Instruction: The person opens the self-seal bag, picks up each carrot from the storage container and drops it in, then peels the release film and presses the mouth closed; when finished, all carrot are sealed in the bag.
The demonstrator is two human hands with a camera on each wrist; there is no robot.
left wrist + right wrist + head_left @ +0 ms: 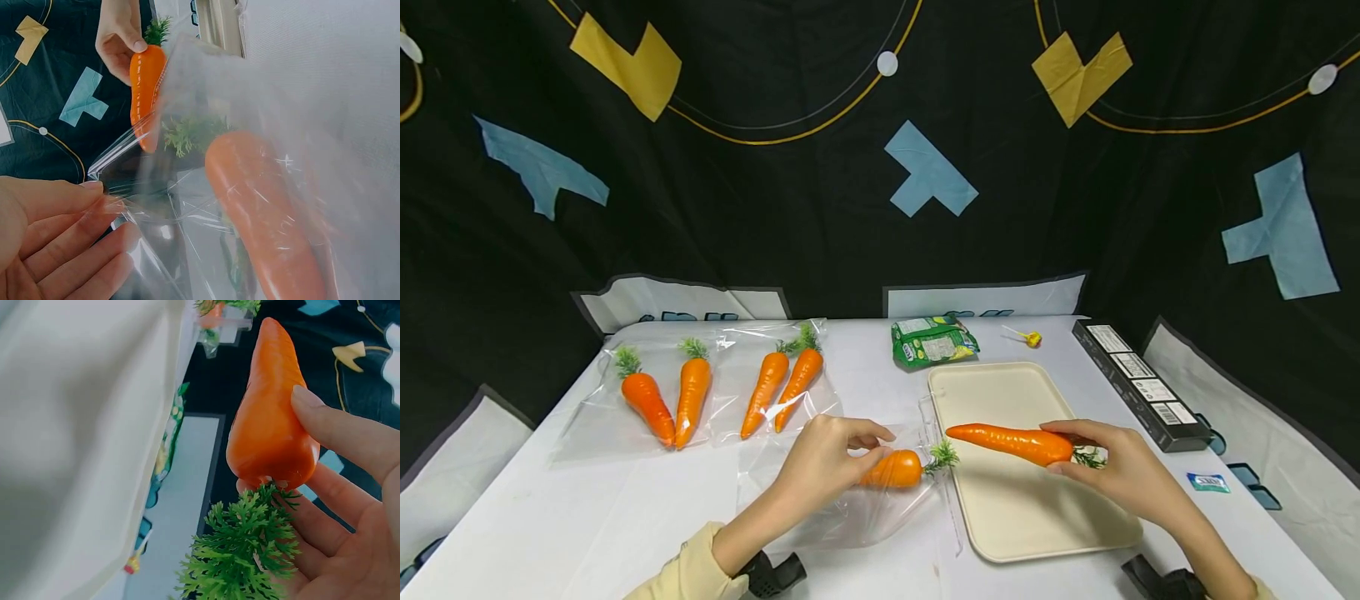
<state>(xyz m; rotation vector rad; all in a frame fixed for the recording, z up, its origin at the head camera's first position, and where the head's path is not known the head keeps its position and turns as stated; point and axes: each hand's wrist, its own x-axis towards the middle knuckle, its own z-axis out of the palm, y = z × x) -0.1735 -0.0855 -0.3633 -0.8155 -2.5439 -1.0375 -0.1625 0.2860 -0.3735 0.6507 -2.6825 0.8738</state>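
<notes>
My right hand [1108, 458] grips an orange carrot [1011, 442] by its thick leafy end, above the beige tray [1000, 533]; its tip points left toward a clear plastic bag [850, 533]. In the right wrist view the thumb lies on the side of this carrot [269, 419], and green leaves [244, 544] hang below. My left hand [827, 458] pinches the bag's upper film, as the left wrist view shows at the film's edge [119, 187]. Inside that bag lies another carrot [898, 469], its green top toward the bag's mouth by the tray.
Two clear bags at the back left each contain two carrots [692, 392] [766, 392]. Behind the tray are a green snack packet [932, 342] and a yellow lollipop [1032, 338]. A long black box [1138, 383] and a small blue-green packet [1207, 482] lie at the right.
</notes>
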